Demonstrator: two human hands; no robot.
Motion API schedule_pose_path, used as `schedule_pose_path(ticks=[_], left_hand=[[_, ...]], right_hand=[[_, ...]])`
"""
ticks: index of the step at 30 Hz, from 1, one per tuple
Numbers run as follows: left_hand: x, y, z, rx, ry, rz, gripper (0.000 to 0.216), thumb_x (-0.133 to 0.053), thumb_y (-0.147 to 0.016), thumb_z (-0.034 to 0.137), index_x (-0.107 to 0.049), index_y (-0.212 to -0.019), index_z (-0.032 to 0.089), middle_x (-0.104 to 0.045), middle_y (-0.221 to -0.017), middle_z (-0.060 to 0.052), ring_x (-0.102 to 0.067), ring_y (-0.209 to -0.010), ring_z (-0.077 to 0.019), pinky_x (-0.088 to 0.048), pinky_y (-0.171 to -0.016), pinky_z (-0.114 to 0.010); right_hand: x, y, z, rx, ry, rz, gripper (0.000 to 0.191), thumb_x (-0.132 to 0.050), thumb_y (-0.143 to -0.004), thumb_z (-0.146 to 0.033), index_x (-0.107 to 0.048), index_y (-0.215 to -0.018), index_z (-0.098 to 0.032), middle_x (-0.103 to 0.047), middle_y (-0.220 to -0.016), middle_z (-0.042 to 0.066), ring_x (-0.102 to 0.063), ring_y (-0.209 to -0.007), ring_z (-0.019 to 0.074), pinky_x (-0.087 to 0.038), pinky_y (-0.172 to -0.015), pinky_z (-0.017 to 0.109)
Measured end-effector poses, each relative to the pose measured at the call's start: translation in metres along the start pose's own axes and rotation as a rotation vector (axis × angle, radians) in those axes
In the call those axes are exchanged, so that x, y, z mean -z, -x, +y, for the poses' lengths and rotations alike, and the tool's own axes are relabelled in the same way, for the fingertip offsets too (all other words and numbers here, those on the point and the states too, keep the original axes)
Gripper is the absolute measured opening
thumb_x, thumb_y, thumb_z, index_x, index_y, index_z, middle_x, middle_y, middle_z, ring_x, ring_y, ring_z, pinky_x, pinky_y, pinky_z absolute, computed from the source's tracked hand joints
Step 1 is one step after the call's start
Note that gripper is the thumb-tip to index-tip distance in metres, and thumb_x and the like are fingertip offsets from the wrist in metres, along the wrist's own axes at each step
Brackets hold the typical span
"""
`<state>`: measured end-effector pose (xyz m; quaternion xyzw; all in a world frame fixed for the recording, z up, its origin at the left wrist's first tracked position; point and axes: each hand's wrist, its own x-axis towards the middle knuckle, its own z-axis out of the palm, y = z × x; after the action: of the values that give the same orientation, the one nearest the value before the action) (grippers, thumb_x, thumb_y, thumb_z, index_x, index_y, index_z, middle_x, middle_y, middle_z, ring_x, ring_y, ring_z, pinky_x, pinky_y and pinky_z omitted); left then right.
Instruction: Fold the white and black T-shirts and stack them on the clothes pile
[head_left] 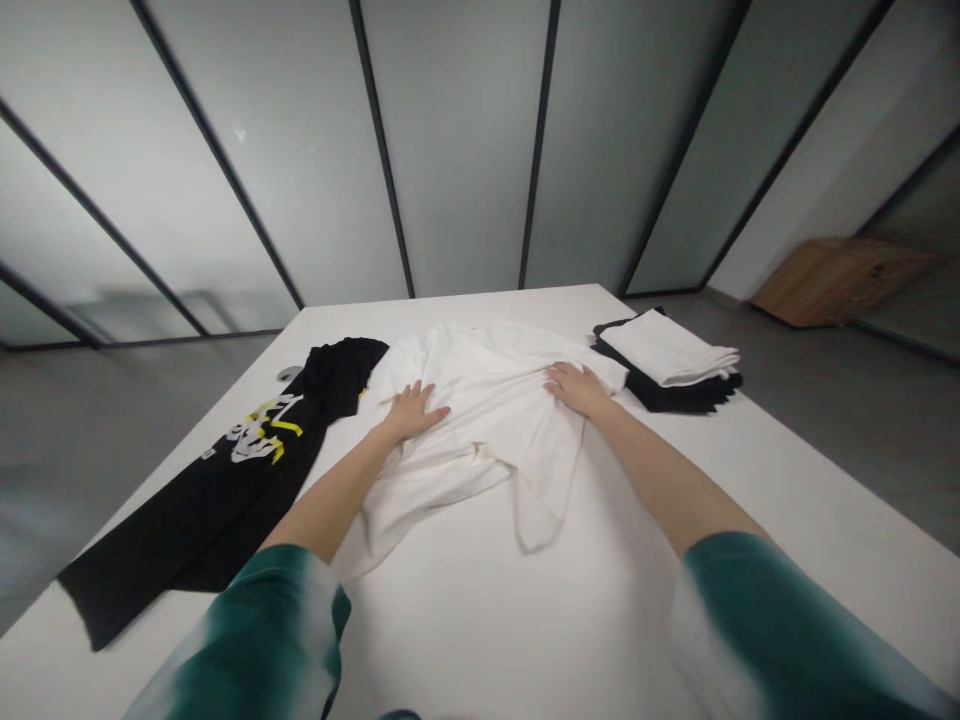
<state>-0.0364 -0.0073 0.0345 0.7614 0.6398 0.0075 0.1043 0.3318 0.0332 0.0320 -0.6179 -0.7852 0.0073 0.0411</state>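
Note:
A crumpled white t-shirt (pixel 487 420) lies in the middle of a white table (pixel 787 480). My left hand (pixel 414 408) rests flat on its left part, fingers spread and open. My right hand (pixel 574 387) lies palm down on the shirt's upper right part, fingers stretched out, holding nothing. Both forearms reach forward from green and white sleeves at the bottom of the view.
A black garment with white and yellow print (pixel 225 480) lies spread along the table's left side. A folded stack of white and black clothes (pixel 671 360) sits at the far right corner. Glass wall panels stand behind. A wooden box (pixel 832 280) stands on the floor at right.

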Motion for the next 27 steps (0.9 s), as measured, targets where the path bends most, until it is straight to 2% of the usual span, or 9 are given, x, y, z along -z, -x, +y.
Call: schedule_pose_path(ticks=[4, 7, 9, 12, 14, 17, 20, 24, 27], left_hand=[[-0.002, 0.006, -0.005, -0.138, 0.031, 0.006, 0.087, -0.047, -0.085, 0.070, -0.030, -0.155, 0.021, -0.021, -0.163, -0.016, -0.021, -0.150, -0.0332, -0.024, -0.117, -0.048], [-0.005, 0.006, -0.011, -0.149, -0.011, 0.037, 0.083, -0.048, -0.086, 0.068, -0.034, -0.153, 0.021, -0.022, -0.163, -0.015, -0.022, -0.150, -0.0341, -0.023, -0.117, -0.048], [-0.006, 0.002, -0.015, -0.141, -0.039, 0.056, 0.082, -0.048, -0.087, 0.068, -0.035, -0.153, 0.021, -0.024, -0.163, -0.015, -0.023, -0.150, -0.0343, -0.023, -0.117, -0.048], [0.000, -0.005, -0.016, -0.065, -0.079, 0.124, 0.080, -0.050, -0.087, 0.067, -0.038, -0.151, 0.020, -0.029, -0.161, -0.016, -0.029, -0.147, -0.0344, -0.024, -0.117, -0.046], [0.007, -0.008, -0.012, 0.035, -0.111, 0.228, 0.076, -0.054, -0.086, 0.064, -0.044, -0.145, 0.017, -0.037, -0.156, -0.019, -0.035, -0.143, -0.0365, -0.028, -0.115, -0.046], [0.016, -0.004, 0.005, 0.100, -0.154, 0.318, 0.050, -0.051, -0.093, 0.046, -0.056, -0.130, 0.014, -0.055, -0.138, -0.023, -0.047, -0.132, -0.0379, -0.037, -0.106, -0.048], [0.017, 0.007, 0.028, 0.039, -0.146, 0.180, 0.035, -0.041, -0.096, 0.033, -0.062, -0.118, 0.015, -0.067, -0.117, -0.019, -0.061, -0.115, -0.0335, -0.045, -0.095, -0.044], [0.008, 0.027, 0.052, 0.011, -0.097, 0.059, 0.055, -0.034, -0.097, 0.055, -0.061, -0.122, 0.014, -0.066, -0.123, -0.019, -0.062, -0.116, -0.0323, -0.048, -0.094, -0.042], [-0.002, 0.039, 0.057, -0.001, -0.085, -0.001, 0.081, -0.028, -0.091, 0.073, -0.050, -0.140, 0.012, -0.045, -0.151, -0.021, -0.044, -0.138, -0.0339, -0.038, -0.108, -0.045]], right_hand=[[0.016, -0.019, -0.009, -0.133, 0.018, 0.087, 0.044, -0.044, -0.092, -0.021, -0.058, -0.134, -0.016, -0.052, -0.145, 0.017, -0.046, -0.134, 0.0299, -0.031, -0.111, 0.050], [0.024, -0.013, -0.042, -0.083, -0.035, 0.098, 0.041, -0.044, -0.095, -0.030, -0.062, -0.128, -0.016, -0.060, -0.134, 0.017, -0.054, -0.124, 0.0315, -0.040, -0.102, 0.044], [0.020, 0.003, -0.071, -0.001, -0.103, 0.029, 0.043, -0.039, -0.098, -0.039, -0.064, -0.125, -0.018, -0.064, -0.128, 0.016, -0.057, -0.119, 0.0307, -0.043, -0.099, 0.043], [0.003, 0.037, -0.107, 0.022, -0.128, -0.077, 0.051, -0.035, -0.099, -0.053, -0.061, -0.130, -0.022, -0.057, -0.140, 0.015, -0.053, -0.125, 0.0325, -0.040, -0.103, 0.048], [-0.010, 0.054, -0.115, 0.028, -0.102, -0.076, 0.057, -0.035, -0.098, -0.057, -0.054, -0.140, -0.023, -0.045, -0.152, 0.014, -0.041, -0.138, 0.0343, -0.032, -0.110, 0.055], [-0.018, 0.057, -0.100, 0.103, -0.089, -0.071, 0.061, -0.032, -0.100, -0.056, -0.045, -0.147, -0.019, -0.034, -0.159, 0.015, -0.027, -0.147, 0.0312, -0.024, -0.116, 0.054], [-0.011, 0.041, -0.067, 0.214, -0.062, -0.041, 0.060, -0.039, -0.100, -0.053, -0.046, -0.146, -0.015, -0.036, -0.157, 0.017, -0.030, -0.146, 0.0286, -0.026, -0.116, 0.045], [0.000, 0.020, -0.031, 0.145, 0.010, 0.030, 0.051, -0.045, -0.098, -0.051, -0.062, -0.129, -0.014, -0.053, -0.142, 0.019, -0.048, -0.132, 0.0326, -0.034, -0.110, 0.046], [-0.003, 0.014, -0.020, 0.087, -0.025, 0.019, 0.047, -0.038, -0.101, -0.046, -0.068, -0.119, -0.015, -0.061, -0.131, 0.016, -0.056, -0.122, 0.0282, -0.038, -0.107, 0.041]])
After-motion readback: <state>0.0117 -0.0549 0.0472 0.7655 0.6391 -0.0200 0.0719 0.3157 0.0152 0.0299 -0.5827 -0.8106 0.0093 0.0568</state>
